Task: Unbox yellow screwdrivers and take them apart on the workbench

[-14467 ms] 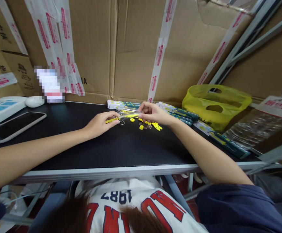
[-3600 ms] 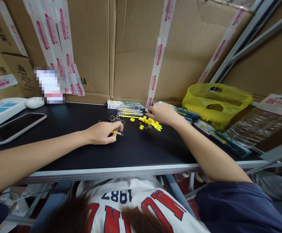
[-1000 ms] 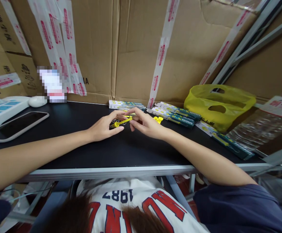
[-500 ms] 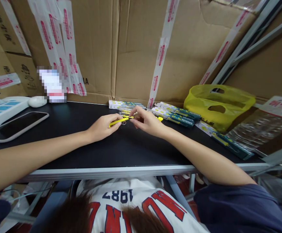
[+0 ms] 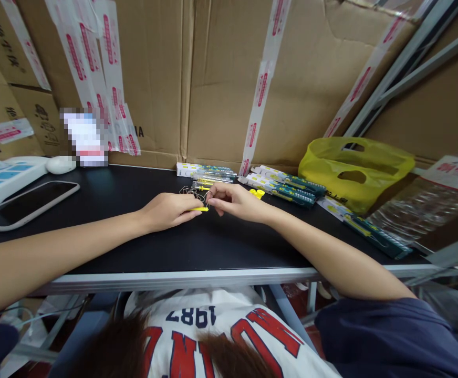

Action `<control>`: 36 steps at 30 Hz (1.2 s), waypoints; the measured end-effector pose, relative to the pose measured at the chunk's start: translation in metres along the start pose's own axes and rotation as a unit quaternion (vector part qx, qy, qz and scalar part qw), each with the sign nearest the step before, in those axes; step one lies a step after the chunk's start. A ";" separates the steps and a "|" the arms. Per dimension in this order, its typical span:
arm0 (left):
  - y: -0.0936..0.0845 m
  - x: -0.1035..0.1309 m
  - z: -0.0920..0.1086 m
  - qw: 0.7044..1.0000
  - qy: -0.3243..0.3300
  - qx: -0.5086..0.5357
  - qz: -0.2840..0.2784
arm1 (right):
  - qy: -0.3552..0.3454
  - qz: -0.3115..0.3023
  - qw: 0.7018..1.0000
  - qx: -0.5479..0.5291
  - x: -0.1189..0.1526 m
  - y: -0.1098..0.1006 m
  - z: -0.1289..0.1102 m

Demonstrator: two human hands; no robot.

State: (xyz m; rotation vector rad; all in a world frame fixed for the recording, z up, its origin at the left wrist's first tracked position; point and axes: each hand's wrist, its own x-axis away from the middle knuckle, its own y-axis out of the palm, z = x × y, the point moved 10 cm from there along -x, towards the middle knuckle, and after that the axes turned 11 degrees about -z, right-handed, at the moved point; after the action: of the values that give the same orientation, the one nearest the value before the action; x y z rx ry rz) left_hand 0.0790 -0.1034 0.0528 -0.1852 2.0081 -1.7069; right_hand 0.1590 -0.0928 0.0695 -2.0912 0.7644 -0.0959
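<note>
My left hand (image 5: 174, 211) is closed around a thin yellow rod (image 5: 201, 209), whose end sticks out past the fingertips. Just right of that end, my right hand (image 5: 232, 202) pinches what looks like a thin curved metal wire; its far part is hard to make out. Behind the fingers lies a small pile of bent metal wires (image 5: 191, 191). Slim clear and yellow pieces (image 5: 209, 182) lie beyond it, partly covered by my right hand. Small yellow parts (image 5: 257, 193) rest just behind my right wrist.
Printed slim boxes (image 5: 284, 186) lie at the back and right of the black table (image 5: 166, 252). A yellow plastic bag (image 5: 331, 168) and clear packaging (image 5: 426, 210) are at the right. At the left are a phone (image 5: 32, 205) and a white mouse (image 5: 61, 165). Cardboard (image 5: 221, 94) walls the back.
Both hands have come slightly lower and nearer to me. The yellow rod has shifted down and now lies flatter, with less of it showing. More of the wire pile and yellow parts is visible.
</note>
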 end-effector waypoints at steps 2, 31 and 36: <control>0.001 0.000 0.000 1.000 0.000 -0.004 -0.005 | 0.001 -0.011 1.000 0.007 0.000 0.003 -0.001; -0.004 0.002 0.008 0.999 0.030 -0.034 0.017 | 0.005 0.005 0.975 -0.223 -0.004 0.005 0.012; -0.003 0.002 0.014 0.996 0.044 -0.073 0.018 | 0.030 -0.031 0.977 -0.209 -0.005 0.016 0.014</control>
State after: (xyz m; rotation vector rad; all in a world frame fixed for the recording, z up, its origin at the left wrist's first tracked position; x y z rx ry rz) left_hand 0.0831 -0.1170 0.0536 -0.1238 2.1888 -1.5707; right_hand 0.1521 -0.0874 0.0498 -2.5220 0.8081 -0.0340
